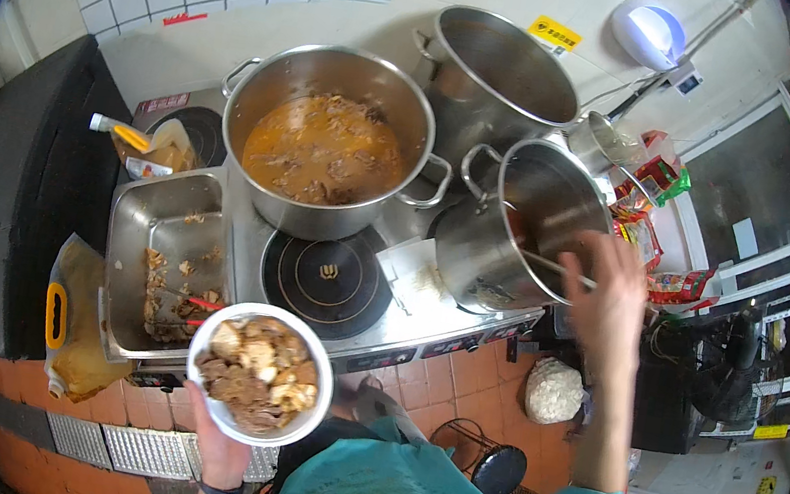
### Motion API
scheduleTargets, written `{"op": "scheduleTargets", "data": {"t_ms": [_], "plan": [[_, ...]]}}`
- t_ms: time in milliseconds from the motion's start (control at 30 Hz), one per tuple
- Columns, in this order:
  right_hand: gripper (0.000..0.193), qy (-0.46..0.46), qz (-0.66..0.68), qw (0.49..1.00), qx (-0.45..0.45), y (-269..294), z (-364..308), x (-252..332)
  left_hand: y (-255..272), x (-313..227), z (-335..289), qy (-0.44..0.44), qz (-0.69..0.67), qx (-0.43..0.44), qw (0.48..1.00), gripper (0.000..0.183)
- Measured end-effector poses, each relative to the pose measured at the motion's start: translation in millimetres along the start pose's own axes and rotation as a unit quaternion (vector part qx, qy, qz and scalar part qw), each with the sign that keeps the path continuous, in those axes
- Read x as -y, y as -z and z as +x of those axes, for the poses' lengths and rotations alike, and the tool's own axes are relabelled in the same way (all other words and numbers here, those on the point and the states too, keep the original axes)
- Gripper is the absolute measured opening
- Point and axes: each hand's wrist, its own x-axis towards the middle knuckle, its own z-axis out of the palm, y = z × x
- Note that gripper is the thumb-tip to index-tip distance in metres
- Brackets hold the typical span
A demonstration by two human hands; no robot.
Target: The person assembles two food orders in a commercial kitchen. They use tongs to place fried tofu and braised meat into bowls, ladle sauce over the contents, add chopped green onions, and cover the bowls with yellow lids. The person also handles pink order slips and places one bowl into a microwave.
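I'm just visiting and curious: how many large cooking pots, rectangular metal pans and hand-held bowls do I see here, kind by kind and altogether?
Large round silver steel pots: 3
Shallow rectangular silver steel pan: 1
Round white bowl, in the person's bare left hand: 1
Total: 5
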Motion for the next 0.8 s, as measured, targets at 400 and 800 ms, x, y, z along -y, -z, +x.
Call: {"op": "scheduleTargets", "data": {"t_ms": [400, 800], "plan": [[0.028, -0.156, 0.168, 0.808, 0.543, -38.1, -6.5, -219.0, -136.5, 168.3, 27.7, -0.005, -0.006, 0.053, 0.999, 0.072], [0.026, -0.171, 0.251, 0.853, 0.425, 50.3, -81.1, -261.9, -176.3, 200.2, 56.6, -0.016, -0.03, 0.07, 0.997, 0.064]]}}
